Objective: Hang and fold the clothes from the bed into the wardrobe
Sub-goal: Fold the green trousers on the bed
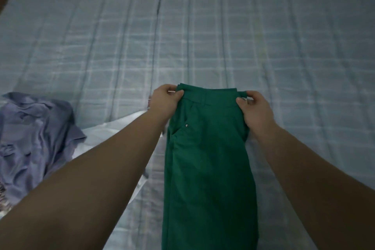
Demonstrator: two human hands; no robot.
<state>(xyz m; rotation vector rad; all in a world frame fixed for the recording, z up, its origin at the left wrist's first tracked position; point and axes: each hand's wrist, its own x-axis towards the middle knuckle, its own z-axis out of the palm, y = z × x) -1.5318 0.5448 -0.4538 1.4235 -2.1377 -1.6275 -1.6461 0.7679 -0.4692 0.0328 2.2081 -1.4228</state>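
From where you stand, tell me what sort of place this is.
Probably a bedroom: a bed covered in pale blue checks, green trousers gripped by left hand and right hand, a crumpled lilac garment beside them.

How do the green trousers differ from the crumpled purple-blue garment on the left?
The green trousers are stretched out straight; the purple-blue garment lies crumpled. The left hand and right hand pinch the trousers' waistband; nothing touches the garment. Both are clothes over the pale blue checked bedcover.

Matt green cloth trousers [209, 158] with metal rivet [186, 126]; quilted bedspread [203, 36].
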